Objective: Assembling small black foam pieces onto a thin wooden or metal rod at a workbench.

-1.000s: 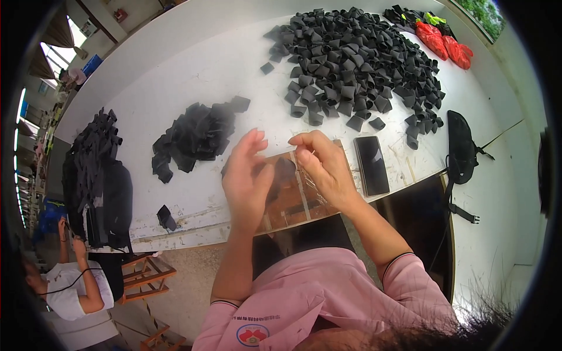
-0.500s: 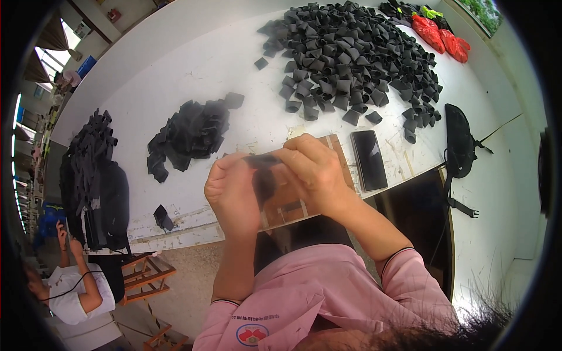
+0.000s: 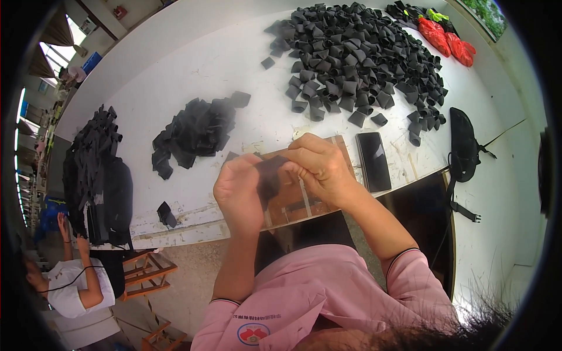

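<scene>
A small black fabric piece is stretched between my two hands, over a brown board at the table's front edge. My left hand grips its left side, the fingers curled round it. On the right edge, the thumb and fingers of my right hand pinch the fabric. A haze blurs this part of the picture, so the piece's exact shape is hard to make out. Beyond my left hand lies a pile of flat black pieces. One loose black piece lies by the front edge.
A large heap of black fabric loops covers the far middle. To my right lie a phone and a black pouch with a strap. Red plastic bags sit far right. More black pieces hang at the left; a co-worker is beyond.
Both hands stay on the black fabric piece, and the right fingers have shifted slightly along its edge. The whole view has moved a little. The co-worker's hands have lowered slightly.
</scene>
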The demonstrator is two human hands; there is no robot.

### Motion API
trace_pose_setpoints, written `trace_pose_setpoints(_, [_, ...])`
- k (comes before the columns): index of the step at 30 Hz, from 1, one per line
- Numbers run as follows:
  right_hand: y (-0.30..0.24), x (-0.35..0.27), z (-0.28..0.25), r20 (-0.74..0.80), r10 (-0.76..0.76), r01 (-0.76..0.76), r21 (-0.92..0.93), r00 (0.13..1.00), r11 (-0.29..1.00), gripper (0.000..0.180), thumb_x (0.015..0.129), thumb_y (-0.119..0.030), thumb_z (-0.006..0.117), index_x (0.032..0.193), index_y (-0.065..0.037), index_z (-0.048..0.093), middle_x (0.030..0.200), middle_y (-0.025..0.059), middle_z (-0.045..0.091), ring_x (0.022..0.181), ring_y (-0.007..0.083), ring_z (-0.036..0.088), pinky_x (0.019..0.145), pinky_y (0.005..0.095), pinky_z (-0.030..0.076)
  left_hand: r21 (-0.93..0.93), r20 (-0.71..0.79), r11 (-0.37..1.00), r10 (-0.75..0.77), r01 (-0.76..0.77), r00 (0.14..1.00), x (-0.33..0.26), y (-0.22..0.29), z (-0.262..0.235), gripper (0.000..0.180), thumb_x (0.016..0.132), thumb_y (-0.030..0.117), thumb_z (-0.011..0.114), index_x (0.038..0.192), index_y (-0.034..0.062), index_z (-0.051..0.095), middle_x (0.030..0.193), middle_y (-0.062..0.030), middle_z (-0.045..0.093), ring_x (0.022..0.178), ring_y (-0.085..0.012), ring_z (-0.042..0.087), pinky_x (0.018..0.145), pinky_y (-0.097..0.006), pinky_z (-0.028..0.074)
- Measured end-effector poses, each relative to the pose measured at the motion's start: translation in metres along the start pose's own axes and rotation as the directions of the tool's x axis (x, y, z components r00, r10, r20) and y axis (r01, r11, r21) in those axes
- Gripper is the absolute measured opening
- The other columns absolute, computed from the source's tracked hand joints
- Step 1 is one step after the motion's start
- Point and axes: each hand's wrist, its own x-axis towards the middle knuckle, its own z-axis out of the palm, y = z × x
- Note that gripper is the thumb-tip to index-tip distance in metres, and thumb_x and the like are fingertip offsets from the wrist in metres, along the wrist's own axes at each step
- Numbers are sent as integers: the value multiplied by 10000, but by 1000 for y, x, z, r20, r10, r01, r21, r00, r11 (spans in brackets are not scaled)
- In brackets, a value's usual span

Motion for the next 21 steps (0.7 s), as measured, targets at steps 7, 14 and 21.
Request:
trace_pose_setpoints(7, [-2,2,2,1,33,-33,-52,999,998,94,711,-57,636,764,-11,575,693,81,511,632,236,497,528,319,403,325,-23,921,236,-216,972,19,10,21,146,789,-31,524,934,-39,540,852,-102,562,781,-119,509,732,-246,403])
trace_pose_setpoints(14, [-4,1,6,35,-17,26,-287,999,958,124,714,-76,645,790,-6,577,706,56,534,622,192,500,494,299,390,638,299,693,180,-336,937,22,7,-4,44,799,-34,555,836,-24,578,706,-22,547,629,-72,500,583,-184,399])
trace_pose_setpoints(21, [22,9,-25,-144,666,-556,438,732,706,386,893,-320,449,898,22,626,664,3,528,600,58,459,526,190,353,849,-65,527,137,-17,988,40,-40,-113,199,807,93,582,974,-14,565,759,-52,588,642,-88,535,612,-213,440])
